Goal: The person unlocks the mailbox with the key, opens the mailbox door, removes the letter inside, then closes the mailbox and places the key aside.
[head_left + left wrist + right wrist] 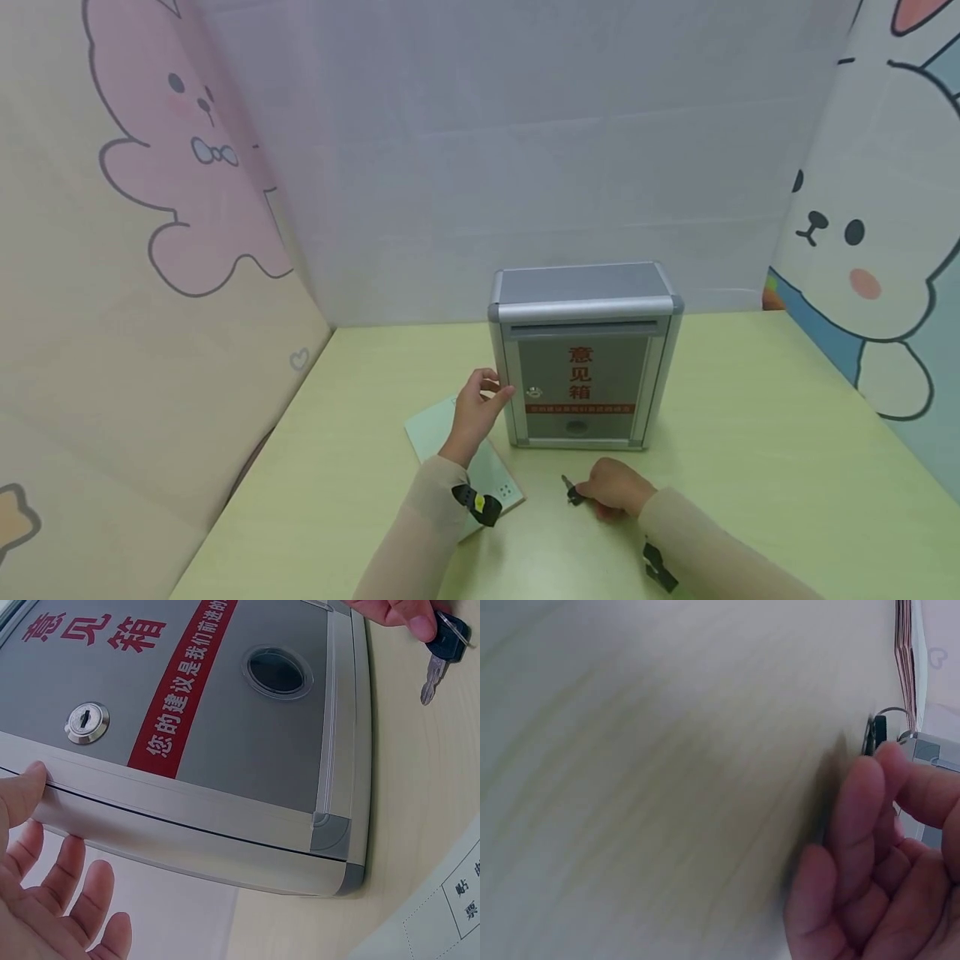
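A grey metal suggestion box [583,367] stands upright on the table, its front bearing red characters and a round lock [86,722]. My left hand [476,408] is at the box's left edge. In the left wrist view its thumb [28,791] touches the front frame, while the other fingers lie loosely bent by the side. In front of the box, my right hand [617,486] pinches a key [439,660] by its black head, low over the tabletop. The metal blade points away from the hand. A ring on the key shows in the right wrist view.
Pale green envelopes [498,475] lie on the table [750,417], left of the box and partly under my left forearm. A white cloth wall rises behind the box; printed cartoon curtains stand at both sides.
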`<move>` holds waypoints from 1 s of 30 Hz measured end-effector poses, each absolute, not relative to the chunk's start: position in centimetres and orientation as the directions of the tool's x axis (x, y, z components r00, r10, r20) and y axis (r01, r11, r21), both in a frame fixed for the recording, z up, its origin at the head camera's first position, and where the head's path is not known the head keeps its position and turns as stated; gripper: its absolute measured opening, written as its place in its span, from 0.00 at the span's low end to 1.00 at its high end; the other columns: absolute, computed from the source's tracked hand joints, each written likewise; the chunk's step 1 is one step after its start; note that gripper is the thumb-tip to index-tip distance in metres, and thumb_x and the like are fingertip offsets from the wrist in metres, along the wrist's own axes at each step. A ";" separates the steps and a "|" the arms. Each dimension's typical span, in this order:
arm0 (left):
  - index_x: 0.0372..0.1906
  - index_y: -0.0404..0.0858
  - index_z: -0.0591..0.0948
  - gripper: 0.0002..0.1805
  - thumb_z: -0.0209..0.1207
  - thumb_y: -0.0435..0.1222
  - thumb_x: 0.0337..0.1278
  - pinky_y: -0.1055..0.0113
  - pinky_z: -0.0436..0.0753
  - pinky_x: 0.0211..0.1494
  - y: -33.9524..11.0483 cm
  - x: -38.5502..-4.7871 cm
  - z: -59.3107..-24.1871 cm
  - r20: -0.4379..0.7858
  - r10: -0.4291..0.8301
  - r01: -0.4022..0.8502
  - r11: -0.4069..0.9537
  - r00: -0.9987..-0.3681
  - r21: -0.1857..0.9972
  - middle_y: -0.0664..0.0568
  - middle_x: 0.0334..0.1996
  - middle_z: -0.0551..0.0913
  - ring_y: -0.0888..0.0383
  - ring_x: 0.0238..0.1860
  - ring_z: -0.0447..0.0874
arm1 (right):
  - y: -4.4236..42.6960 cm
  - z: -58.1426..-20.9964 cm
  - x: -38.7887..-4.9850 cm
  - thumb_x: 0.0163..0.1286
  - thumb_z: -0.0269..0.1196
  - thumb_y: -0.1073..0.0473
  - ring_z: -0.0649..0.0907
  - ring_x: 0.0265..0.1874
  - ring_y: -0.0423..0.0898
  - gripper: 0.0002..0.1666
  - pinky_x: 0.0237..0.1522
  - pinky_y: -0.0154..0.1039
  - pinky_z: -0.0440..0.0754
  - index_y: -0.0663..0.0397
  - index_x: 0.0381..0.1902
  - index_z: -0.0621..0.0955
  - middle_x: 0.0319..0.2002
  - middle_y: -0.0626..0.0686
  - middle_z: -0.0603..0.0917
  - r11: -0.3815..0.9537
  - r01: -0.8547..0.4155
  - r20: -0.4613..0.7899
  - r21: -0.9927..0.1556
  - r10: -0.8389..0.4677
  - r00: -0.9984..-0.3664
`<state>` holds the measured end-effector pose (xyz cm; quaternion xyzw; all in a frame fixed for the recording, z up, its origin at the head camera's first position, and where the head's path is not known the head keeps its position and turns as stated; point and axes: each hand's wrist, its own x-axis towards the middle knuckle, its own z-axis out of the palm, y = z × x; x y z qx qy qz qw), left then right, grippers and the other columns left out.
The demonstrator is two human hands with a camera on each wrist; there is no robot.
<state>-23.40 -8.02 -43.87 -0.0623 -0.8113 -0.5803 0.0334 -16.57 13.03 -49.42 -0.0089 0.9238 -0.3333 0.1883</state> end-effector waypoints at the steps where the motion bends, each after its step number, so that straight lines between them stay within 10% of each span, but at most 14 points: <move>1: 0.46 0.35 0.72 0.14 0.61 0.36 0.62 0.64 0.73 0.36 -8.0 -23.4 -43.8 0.122 0.062 0.136 0.317 -0.991 0.939 0.43 0.39 0.78 0.55 0.34 0.72 | 13.0 -49.4 -16.6 0.66 0.60 0.59 0.67 0.08 0.38 0.23 0.15 0.31 0.64 0.53 0.11 0.70 0.06 0.44 0.69 0.776 0.114 -0.346 -0.620 -0.139 -0.928; 30: 0.49 0.31 0.67 0.14 0.55 0.35 0.67 0.62 0.73 0.39 -7.9 -22.8 -45.2 0.140 0.086 0.160 0.323 -0.986 0.933 0.40 0.47 0.74 0.53 0.37 0.71 | 12.9 -49.0 -16.8 0.67 0.59 0.54 0.66 0.14 0.41 0.19 0.20 0.35 0.63 0.52 0.18 0.71 0.13 0.47 0.72 0.785 0.069 -0.267 -0.616 -0.126 -0.955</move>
